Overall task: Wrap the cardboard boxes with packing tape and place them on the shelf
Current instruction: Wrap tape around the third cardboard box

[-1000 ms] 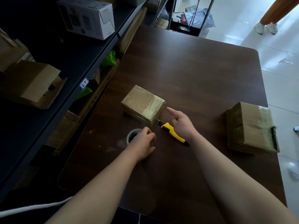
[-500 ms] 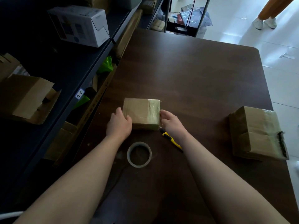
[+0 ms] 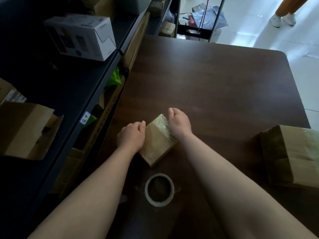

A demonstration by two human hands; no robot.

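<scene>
A small taped cardboard box (image 3: 156, 143) is held between both hands above the dark wooden table (image 3: 215, 94), turned at an angle. My left hand (image 3: 132, 136) grips its left side. On the far right side my right hand (image 3: 179, 123) has its fingers curled over the glossy taped end. A roll of clear packing tape (image 3: 159, 189) lies flat on the table just in front of the box. A bigger wrapped cardboard box (image 3: 291, 156) sits at the table's right edge. The dark shelf (image 3: 74, 87) runs along the left. The yellow knife is hidden.
On the shelf stand a white printed box (image 3: 81, 36) and an open cardboard box (image 3: 25, 130). Below the shelf edge are more cartons and green bags (image 3: 114, 78). A trolley with bags (image 3: 202, 19) stands beyond the table. A person's feet (image 3: 283, 19) show at top right.
My left hand left the tape roll and my right hand left the knife; both took hold of the small box, turned it and brought it nearer.
</scene>
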